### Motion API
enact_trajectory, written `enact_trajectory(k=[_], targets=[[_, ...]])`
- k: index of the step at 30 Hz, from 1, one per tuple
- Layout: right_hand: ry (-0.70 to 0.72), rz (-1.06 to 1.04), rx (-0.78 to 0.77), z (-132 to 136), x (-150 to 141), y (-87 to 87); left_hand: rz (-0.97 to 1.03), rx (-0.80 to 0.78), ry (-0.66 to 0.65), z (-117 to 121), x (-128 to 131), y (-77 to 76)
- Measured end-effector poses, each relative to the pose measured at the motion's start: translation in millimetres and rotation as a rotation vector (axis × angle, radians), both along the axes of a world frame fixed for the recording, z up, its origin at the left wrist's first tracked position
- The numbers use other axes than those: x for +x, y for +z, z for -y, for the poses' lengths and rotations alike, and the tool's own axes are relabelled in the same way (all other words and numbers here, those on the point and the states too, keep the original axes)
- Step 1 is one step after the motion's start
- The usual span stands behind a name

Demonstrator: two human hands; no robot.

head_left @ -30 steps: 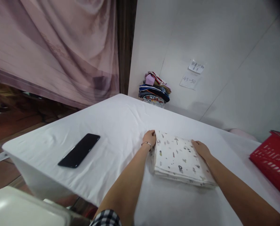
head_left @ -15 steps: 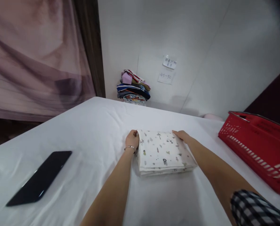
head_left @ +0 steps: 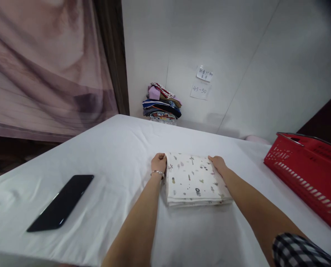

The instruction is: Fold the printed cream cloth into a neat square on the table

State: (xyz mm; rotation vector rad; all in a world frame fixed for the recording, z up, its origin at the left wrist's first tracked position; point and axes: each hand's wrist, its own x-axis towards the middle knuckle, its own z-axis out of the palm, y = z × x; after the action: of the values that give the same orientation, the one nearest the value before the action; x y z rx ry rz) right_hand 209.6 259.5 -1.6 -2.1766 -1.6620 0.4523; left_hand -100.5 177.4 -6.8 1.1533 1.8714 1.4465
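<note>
Folded patterned cloth held between two hands on a white table

A white fabric cloth with small scattered plant-like motifs (head_left: 193, 181), folded into a thick, layered rectangle, is laid flat on a table covered in smooth white cloth (head_left: 121, 148). Its far left corner is touched by the left hand (head_left: 158, 164), whose fingers are curled; a thin silvery bracelet (head_left: 157, 172) is worn on that wrist. The far right corner is touched by the right hand (head_left: 219, 164), with fingers extended toward the edge. Whether the fabric is gripped by either hand cannot be told. A black-and-white checked sleeve (head_left: 295, 248) is seen on the right arm. A glossy black rectangular phone (head_left: 62, 202) is placed well to the left, and a red perforated plastic basket (head_left: 312, 170) to the right. Beyond the far edge, multicoloured folded textiles (head_left: 162, 104) are stacked beside a pale panelled wall (head_left: 237, 40), on which two handwritten white papers (head_left: 200, 90) are fixed.
</note>
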Motion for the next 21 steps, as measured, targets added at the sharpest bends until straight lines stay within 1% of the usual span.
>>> enact_trajectory(k=[3, 5, 7, 11, 13, 15, 18, 21], targets=[[0.019, 0.069, -0.005, 0.2, -5.0, 2.5, -0.343, 0.113, -0.072, 7.1, -0.5, 5.1], [0.036, 0.108, 0.001, 2.2, -8.9, 3.3, -0.503, 0.188, -0.090, 9.5, -1.5, 5.9], [0.066, 0.132, 0.010, 5.0, -11.9, 3.4, -0.535, 0.226, -0.073, 9.0, -2.6, 3.5], [0.138, 0.154, 0.018, 8.5, -12.9, 2.7, -0.441, 0.238, -0.040, 3.3, -3.2, -4.5], [0.144, 0.168, 0.018, 7.8, -12.1, 2.4, -0.391, 0.230, -0.037, 1.9, -2.4, -5.7], [0.135, 0.182, 0.015, 6.0, -11.5, 1.9, -0.393, 0.231, -0.031, 3.4, -1.4, -3.8], [0.118, 0.201, 0.006, 3.1, -11.5, 0.7, -0.539, 0.274, -0.021, 9.7, 0.0, 2.9], [0.113, 0.215, 0.002, 1.6, -11.7, -0.1, -0.688, 0.354, -0.059, 14.3, 0.8, 6.4]])
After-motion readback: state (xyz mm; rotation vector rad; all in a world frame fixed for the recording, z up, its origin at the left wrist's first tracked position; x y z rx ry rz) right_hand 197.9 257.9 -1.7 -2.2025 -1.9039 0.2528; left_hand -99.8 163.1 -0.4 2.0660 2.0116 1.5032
